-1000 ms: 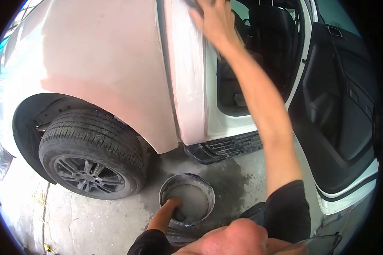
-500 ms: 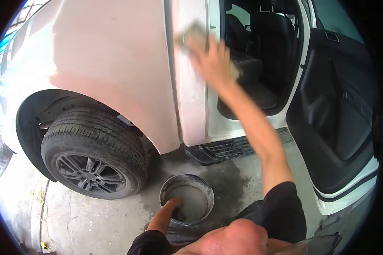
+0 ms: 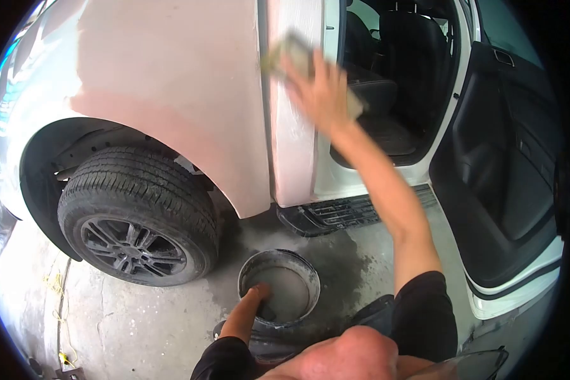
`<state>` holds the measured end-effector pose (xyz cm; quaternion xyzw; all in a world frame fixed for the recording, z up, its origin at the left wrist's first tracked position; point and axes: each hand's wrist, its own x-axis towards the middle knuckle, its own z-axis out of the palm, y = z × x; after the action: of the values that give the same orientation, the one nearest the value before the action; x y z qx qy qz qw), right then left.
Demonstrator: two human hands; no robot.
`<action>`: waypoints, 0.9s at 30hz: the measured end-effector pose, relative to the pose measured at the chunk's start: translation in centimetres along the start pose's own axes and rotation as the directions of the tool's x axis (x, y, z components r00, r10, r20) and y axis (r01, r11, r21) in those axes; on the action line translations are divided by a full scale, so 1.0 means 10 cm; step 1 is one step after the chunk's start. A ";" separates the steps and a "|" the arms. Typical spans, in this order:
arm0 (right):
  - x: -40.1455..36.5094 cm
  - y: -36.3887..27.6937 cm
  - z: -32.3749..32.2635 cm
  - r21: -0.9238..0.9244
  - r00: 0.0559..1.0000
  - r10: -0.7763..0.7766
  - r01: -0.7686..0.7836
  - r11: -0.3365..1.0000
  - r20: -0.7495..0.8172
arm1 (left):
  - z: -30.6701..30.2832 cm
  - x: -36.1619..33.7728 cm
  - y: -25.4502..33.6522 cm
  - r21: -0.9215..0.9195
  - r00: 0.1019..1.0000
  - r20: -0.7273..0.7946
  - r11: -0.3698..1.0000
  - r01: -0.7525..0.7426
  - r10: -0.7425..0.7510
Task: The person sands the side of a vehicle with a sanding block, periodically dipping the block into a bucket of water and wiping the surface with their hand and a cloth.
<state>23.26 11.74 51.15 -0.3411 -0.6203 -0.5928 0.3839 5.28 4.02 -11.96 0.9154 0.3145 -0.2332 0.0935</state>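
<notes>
My right hand, blurred by motion, is closed on a long, pale sanding block. The block slants across the pinkish-white body pillar of a vehicle, beside the open rear doorway. White, wet-looking streaks run down this pillar. Low in front of me, my left hand reaches into a round bucket of cloudy grey water. Its fingers bend down by a dark lump at the bucket's near left side; I cannot tell what that lump is.
A rear wheel stands left of the bucket under the primed fender. Behind the bucket runs a black side step. An open door reaches out on the right. Yellow cord lies on the wet-stained concrete floor.
The vehicle sits slightly higher and further right in view as the camera shifts. My right hand and block stay near the upper pillar, slightly further right; my left hand stays in the bucket.
</notes>
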 end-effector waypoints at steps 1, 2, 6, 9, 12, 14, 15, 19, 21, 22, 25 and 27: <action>-0.47 -0.02 0.07 0.132 0.997 -0.083 0.082 0.988 0.004 | -0.05 -0.06 0.08 0.036 1.000 0.016 0.999 -0.011 0.010; -0.52 0.06 0.03 0.147 0.992 -0.127 0.124 0.981 0.013 | 0.01 -0.01 0.07 0.018 1.000 -0.023 1.000 -0.010 0.010; 0.59 0.46 0.03 0.119 0.981 -0.017 -0.006 0.993 0.192 | 0.19 0.17 -0.02 -0.066 0.999 -0.014 0.997 0.048 -0.049; 1.61 0.44 -0.36 0.256 0.897 0.359 -0.421 0.870 0.258 | 0.20 0.19 0.00 -0.028 0.999 0.002 0.998 0.053 -0.053; 0.91 0.35 -0.02 0.063 0.986 0.123 -0.130 0.989 0.109 | 0.03 0.07 -0.02 -0.017 1.000 0.007 1.000 0.005 -0.004; -0.08 -0.02 0.03 -0.076 1.000 -0.028 0.027 0.997 -0.007 | -0.01 -0.04 0.07 -0.082 1.000 -0.008 0.996 0.026 -0.027; -0.62 -0.11 0.08 0.052 0.994 -0.107 0.107 0.993 -0.017 | -0.01 -0.05 0.10 -0.132 0.996 -0.034 0.989 0.071 -0.076; -0.51 -0.04 -0.04 0.160 0.984 -0.159 0.146 0.976 0.073 | 0.21 0.05 -0.01 -0.052 0.986 -0.142 0.995 0.083 -0.090; 0.32 0.12 -0.05 0.164 0.997 0.029 -0.041 0.986 0.072 | 0.22 0.16 -0.02 0.011 0.999 -0.030 1.000 0.017 -0.016; 0.72 0.24 -0.05 0.157 0.977 0.148 -0.173 0.972 0.157 | 0.22 0.21 -0.01 0.035 0.999 0.029 0.999 -0.022 0.021; 1.25 0.13 -0.28 0.213 0.930 0.328 -0.359 0.909 0.169 | 0.19 0.23 -0.02 -0.103 0.998 0.009 0.993 0.058 -0.057; 0.62 0.02 -0.11 0.090 0.966 0.224 -0.237 0.967 0.128 | 0.18 0.16 -0.02 -0.179 0.995 0.011 0.979 0.098 -0.098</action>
<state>20.61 10.49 56.68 -0.4246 -0.6278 -0.4900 0.4307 5.64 4.45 -14.32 0.8864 0.3790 -0.2091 0.1643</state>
